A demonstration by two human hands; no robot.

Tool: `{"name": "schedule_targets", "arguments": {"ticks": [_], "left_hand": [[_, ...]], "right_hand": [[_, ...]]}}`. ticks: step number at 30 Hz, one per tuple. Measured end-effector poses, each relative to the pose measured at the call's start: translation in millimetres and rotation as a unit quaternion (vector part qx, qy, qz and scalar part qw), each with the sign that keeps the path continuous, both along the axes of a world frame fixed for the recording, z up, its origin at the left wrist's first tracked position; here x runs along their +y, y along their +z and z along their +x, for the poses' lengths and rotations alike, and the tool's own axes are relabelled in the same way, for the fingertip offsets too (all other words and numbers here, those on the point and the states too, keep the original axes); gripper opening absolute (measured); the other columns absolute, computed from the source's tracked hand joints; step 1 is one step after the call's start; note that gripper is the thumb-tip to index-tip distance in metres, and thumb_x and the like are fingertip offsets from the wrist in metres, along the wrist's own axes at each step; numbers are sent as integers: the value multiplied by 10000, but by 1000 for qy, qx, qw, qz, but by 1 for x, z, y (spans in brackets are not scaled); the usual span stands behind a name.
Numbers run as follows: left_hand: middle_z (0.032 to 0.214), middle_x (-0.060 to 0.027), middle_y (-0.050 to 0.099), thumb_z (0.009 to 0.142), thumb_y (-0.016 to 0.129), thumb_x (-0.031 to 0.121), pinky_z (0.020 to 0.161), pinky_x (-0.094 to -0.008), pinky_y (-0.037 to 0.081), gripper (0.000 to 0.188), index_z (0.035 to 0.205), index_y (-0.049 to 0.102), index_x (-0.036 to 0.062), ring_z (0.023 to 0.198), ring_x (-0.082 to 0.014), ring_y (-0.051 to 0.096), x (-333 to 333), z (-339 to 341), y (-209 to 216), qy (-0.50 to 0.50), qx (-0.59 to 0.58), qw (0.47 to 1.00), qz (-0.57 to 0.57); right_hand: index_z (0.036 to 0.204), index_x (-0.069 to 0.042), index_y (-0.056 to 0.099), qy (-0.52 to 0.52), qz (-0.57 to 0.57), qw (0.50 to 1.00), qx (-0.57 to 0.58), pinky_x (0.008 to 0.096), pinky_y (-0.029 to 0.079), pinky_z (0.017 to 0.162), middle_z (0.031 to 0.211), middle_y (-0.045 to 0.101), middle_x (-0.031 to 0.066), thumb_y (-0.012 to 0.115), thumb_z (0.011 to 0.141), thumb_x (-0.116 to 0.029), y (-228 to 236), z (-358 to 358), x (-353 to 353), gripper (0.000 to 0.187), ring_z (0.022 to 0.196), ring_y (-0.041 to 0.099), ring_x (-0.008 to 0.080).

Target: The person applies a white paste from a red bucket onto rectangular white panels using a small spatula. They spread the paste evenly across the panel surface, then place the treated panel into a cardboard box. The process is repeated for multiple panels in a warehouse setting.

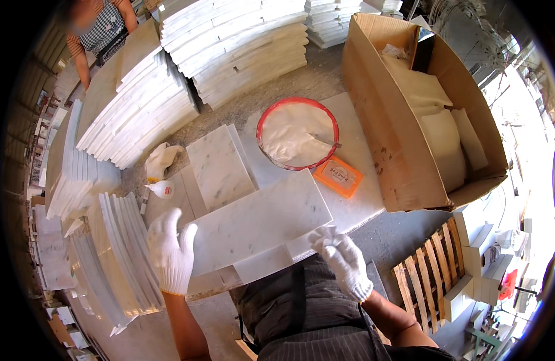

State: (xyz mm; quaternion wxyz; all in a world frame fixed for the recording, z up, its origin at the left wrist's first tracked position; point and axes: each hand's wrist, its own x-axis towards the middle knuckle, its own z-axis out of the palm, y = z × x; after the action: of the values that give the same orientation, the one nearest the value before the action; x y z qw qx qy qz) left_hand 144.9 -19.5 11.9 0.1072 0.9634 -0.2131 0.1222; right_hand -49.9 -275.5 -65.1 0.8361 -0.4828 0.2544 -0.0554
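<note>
A white, grey-veined stone slab (265,219) lies flat before me on other pale slabs. My left hand (172,256), in a white knitted glove, is at the slab's left end with thumb and fingers apart. Whether it touches the slab I cannot tell. By the slab's right near corner is my right hand (345,265), also gloved. Its fingers are bent together around something pale and crumpled, too small to name. Beyond the slab stands a red-rimmed round bowl (336,123) of whitish material. An orange packet (339,177) lies beside it.
At left are a white squeeze bottle (163,189), a crumpled pale cloth (162,161) and upright slabs (118,246). Tall slab stacks (241,54) stand behind. A cardboard box (380,132) is at right, above a wooden pallet (431,271). Another person (106,30) stands far left.
</note>
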Motion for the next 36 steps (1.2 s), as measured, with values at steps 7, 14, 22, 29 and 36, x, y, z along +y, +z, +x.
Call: {"name": "schedule_targets", "arguments": {"ticks": [7,14,22,29,36], "left_hand": [[844,-161,640,901,693,289,734,-452,472,269,894,646,24,810,-373,604,11,-20,-18,21,58,998,3],[740,-168,664,893,705,301,613,-415,482,269,822,687,42,680,-361,636,-19,-22,-8,15,139,984,-105],[691,-159,640,919,684,325,587,-394,464,308,800,688,42,625,-330,612,-5,-39,-24,122,155,970,-142],[708,-157,633,947,656,308,619,-372,459,302,849,697,24,633,-285,591,-7,-54,-35,195,181,948,-175],[720,-161,650,931,668,287,620,-376,466,283,853,705,18,634,-303,602,-17,-46,-19,192,198,950,-148]], "right_hand": [[1126,8,628,18,-266,960,-84,319,507,739,1031,634,125,645,944,-53,-11,41,-7,193,835,627,208],[1076,-20,673,35,-302,944,-129,324,500,718,957,635,125,685,937,-103,-13,67,-21,163,806,621,232],[1117,38,635,-49,-336,940,14,284,509,657,819,636,93,575,964,-67,17,66,-61,195,709,622,143],[1224,-31,661,-27,-490,871,-37,346,513,679,875,668,158,607,933,-87,29,119,-86,301,745,652,264],[1142,-68,708,-57,-500,864,-18,375,521,763,961,686,174,661,908,-92,29,127,-88,240,844,668,322]]}}
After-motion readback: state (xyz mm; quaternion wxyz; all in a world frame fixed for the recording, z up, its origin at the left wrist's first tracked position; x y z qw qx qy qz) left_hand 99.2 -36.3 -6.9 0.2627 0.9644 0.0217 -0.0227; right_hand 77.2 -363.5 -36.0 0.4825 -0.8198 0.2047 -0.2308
